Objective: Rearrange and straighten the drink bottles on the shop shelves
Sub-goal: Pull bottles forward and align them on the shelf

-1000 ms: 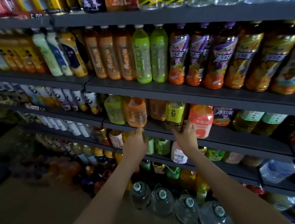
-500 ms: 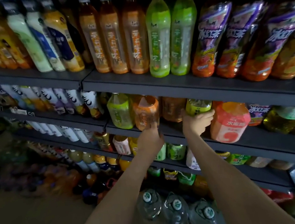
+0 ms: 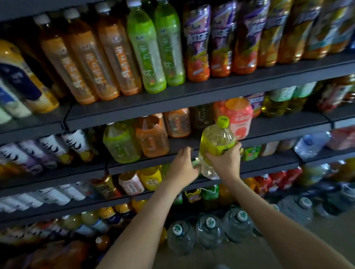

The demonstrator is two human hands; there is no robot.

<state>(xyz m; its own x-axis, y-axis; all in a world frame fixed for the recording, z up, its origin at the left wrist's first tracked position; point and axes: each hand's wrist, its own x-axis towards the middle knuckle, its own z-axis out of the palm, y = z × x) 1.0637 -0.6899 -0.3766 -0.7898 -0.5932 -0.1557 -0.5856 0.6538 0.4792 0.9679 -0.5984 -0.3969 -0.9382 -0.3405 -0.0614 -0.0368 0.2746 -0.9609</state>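
Head view: yellow-capped bottle (image 3: 216, 146) off shelf (image 3: 194, 142), clasped by right hand (image 3: 225, 162); left hand (image 3: 183, 166) spread, bracing at nine o'clock. Advised: reseat upright, label outward, twelve o'clock gap.

Dim shop aisle, dark grey shelving (image 3: 190, 99), beige floor (image 3: 342, 238).

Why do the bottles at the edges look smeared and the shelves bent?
Head view: motion blur smears the left-edge bottles most; the yellow-capped bottle in the right hand stays fairly sharp. Same view: the wide-angle lens bows the shelf edge, and dim lighting leaves the lower rows murky.
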